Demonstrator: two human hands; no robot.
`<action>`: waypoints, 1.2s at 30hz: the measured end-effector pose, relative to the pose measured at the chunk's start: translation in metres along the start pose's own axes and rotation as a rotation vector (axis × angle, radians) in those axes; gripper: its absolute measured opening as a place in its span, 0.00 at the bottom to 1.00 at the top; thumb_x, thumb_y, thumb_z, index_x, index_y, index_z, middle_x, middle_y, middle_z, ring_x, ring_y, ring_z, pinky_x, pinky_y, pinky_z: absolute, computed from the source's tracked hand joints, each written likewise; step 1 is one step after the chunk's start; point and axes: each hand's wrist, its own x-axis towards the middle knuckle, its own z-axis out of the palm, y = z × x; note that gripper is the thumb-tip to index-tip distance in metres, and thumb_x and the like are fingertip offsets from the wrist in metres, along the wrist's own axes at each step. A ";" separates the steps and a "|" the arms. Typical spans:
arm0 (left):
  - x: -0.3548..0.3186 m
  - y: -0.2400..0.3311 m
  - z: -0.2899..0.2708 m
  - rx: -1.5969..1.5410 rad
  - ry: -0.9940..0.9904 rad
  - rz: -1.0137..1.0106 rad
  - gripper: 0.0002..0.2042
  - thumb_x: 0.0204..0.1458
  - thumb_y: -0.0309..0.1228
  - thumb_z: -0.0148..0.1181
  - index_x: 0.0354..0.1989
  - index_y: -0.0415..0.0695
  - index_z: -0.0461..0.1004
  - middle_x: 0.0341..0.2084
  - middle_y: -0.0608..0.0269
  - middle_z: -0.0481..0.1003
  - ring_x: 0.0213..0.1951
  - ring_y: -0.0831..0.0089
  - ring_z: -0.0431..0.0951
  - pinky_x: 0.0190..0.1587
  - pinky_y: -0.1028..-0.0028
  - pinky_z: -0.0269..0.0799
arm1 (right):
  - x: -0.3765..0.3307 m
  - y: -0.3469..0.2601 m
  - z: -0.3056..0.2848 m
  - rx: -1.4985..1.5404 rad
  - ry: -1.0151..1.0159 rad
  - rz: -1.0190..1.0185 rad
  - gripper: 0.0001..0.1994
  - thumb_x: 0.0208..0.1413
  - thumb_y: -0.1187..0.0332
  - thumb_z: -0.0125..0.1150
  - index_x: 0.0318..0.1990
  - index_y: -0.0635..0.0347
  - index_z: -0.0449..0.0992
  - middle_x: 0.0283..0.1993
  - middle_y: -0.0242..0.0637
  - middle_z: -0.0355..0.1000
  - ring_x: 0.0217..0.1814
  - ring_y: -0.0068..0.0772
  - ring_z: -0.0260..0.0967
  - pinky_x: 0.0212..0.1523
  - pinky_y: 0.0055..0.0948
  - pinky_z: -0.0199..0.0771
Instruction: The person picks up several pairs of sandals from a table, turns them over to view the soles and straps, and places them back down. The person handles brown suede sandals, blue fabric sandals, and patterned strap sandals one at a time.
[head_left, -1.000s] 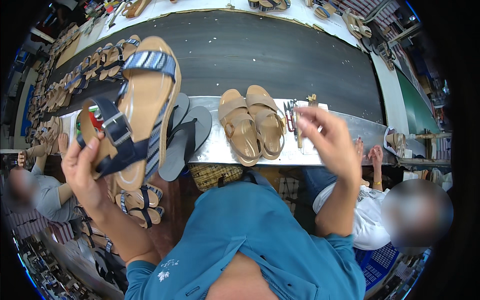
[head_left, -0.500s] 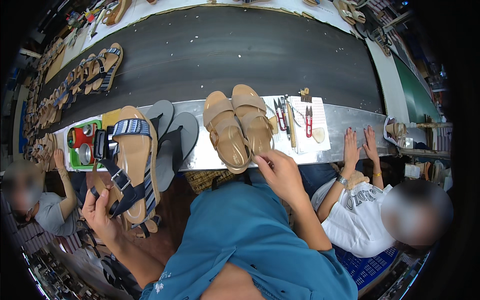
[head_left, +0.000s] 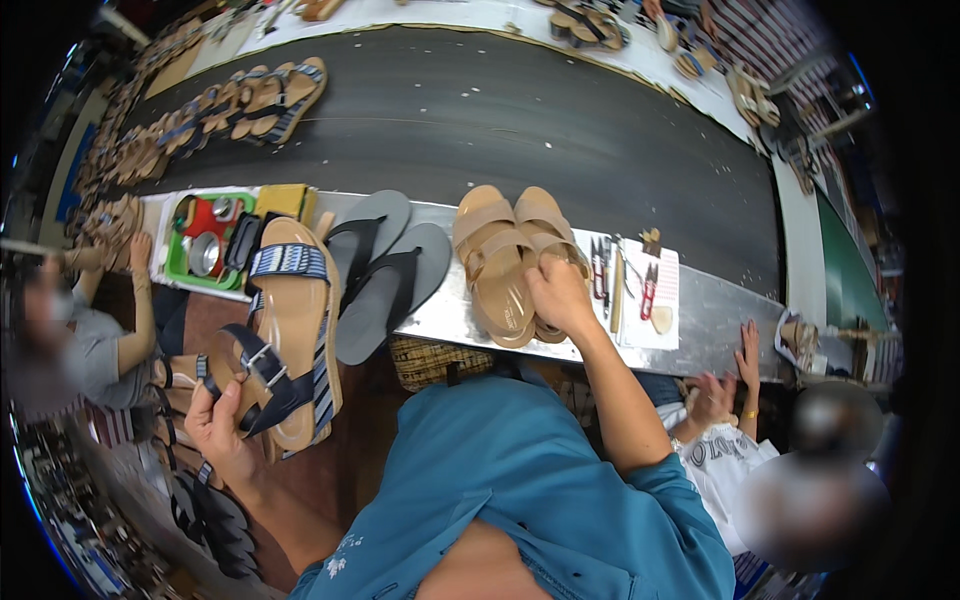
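My left hand pinches the ankle strap of a navy wedge sandal, which it holds up off the bench. That sandal has a tan footbed, a blue-and-white woven toe band and a buckle. On the metal bench edge lies a pair of tan strappy sandals; my right hand is closed over the straps of the right tan sandal. Its fingertips are partly hidden. The left tan sandal lies beside it, toes away from me. Between the two hands sits a pair of grey flip-flops with black straps.
Right of the tan sandals, red-handled thread snips and other small tools lie on white paper. A green tray stands at the left. Beyond runs a black conveyor belt carrying wedge sandals. People sit on both sides of me.
My right hand has moved from the right tan sandal's heel up onto its straps. The view has shifted. One hand of the person at right has lifted off the bench.
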 end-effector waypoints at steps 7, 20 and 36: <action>-0.007 -0.010 -0.028 0.046 0.108 0.050 0.07 0.55 0.22 0.54 0.37 0.32 0.76 0.30 0.63 0.78 0.30 0.82 0.75 0.36 0.84 0.68 | 0.015 -0.020 0.025 0.088 0.105 -0.093 0.17 0.55 0.62 0.54 0.29 0.73 0.71 0.26 0.59 0.71 0.29 0.54 0.71 0.35 0.45 0.68; -0.020 -0.001 -0.045 0.077 0.187 0.022 0.06 0.49 0.20 0.55 0.32 0.31 0.77 0.26 0.68 0.71 0.30 0.83 0.68 0.37 0.82 0.62 | 0.053 -0.032 0.068 0.085 -0.054 -0.194 0.17 0.57 0.59 0.52 0.34 0.69 0.72 0.34 0.62 0.73 0.41 0.64 0.71 0.44 0.48 0.68; 0.018 0.021 0.063 0.113 -0.227 0.101 0.07 0.50 0.21 0.57 0.35 0.30 0.78 0.32 0.66 0.73 0.34 0.80 0.73 0.40 0.82 0.64 | -0.006 -0.035 0.070 0.209 -0.182 -0.156 0.21 0.63 0.55 0.48 0.43 0.68 0.74 0.39 0.64 0.73 0.45 0.66 0.70 0.48 0.50 0.68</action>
